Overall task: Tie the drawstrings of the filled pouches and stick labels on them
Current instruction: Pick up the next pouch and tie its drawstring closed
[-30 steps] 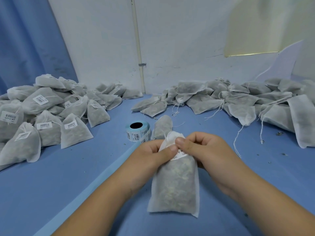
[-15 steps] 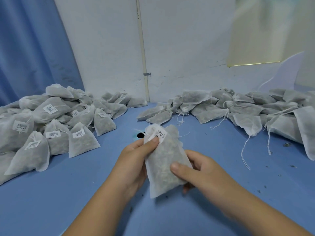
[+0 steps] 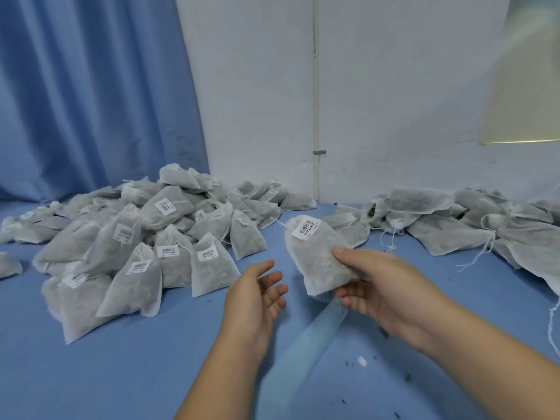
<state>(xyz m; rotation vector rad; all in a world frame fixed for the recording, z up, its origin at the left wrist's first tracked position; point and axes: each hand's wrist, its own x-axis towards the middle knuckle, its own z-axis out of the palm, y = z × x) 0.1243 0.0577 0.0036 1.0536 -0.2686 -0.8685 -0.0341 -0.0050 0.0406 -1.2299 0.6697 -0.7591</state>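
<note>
My right hand [image 3: 385, 286] grips a filled white pouch [image 3: 315, 253] by its lower end, thumb on top and fingers underneath. The pouch is lifted off the table and its tied top points away from me. A barcode label [image 3: 306, 229] is stuck near that top. My left hand [image 3: 257, 292] hovers just left of the pouch, palm up, fingers relaxed, holding nothing. A pile of tied, labelled pouches [image 3: 145, 247] lies to the left. Unlabelled pouches with loose drawstrings [image 3: 454, 225] lie at the back right.
The blue table [image 3: 121, 374] runs to a white wall with a vertical pipe [image 3: 316, 116]. A blue curtain [image 3: 91, 86] hangs at the left. A pale blue strip [image 3: 315, 331] runs across the table under my hands. Dark crumbs [image 3: 385, 331] dot the surface near my right wrist.
My left hand let go of the pouch top and opened. My right hand now carries the pouch alone, and the view swung left toward the labelled pile. The label roll is out of sight.
</note>
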